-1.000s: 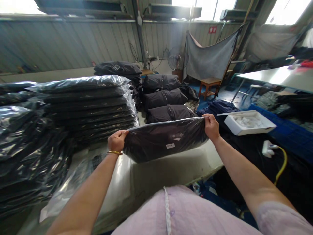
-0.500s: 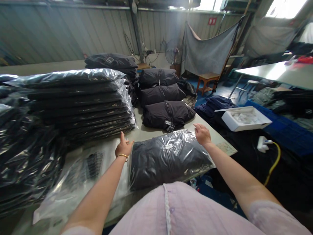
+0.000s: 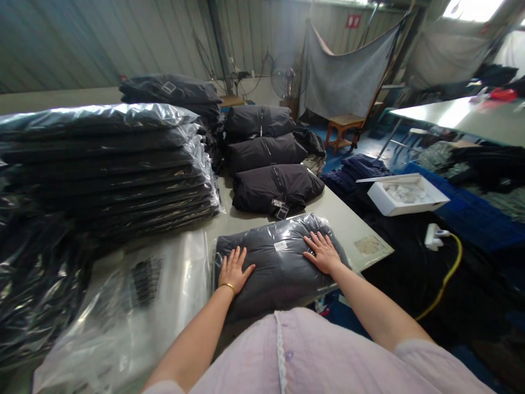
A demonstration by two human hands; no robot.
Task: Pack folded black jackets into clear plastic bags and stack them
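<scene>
A folded dark garment in a clear plastic bag (image 3: 279,273) lies flat at the table's near edge, a small white label (image 3: 281,246) on its upper face. My left hand (image 3: 237,269) rests flat on its left part with fingers spread. On the right part, my right hand (image 3: 323,251) presses down, also open, fingers apart. Neither hand grips anything. Left of the bagged garment are flat clear plastic bags (image 3: 184,273) with a dark printed patch. Just beyond it sits a folded black jacket (image 3: 276,189) with a hang tag (image 3: 281,212).
A tall stack of bagged dark garments (image 3: 123,164) stands at the left. Two more folded black jackets (image 3: 262,148) lie farther back. Right of the table (image 3: 353,224) are an open white box (image 3: 406,194), a white plug with a yellow cord (image 3: 455,268) and a blue crate (image 3: 471,213).
Both hands have moved inward from beside the bagged garment onto its top and now lie flat on it. The bag looks smoother and flatter. The camera view has shifted slightly.
</scene>
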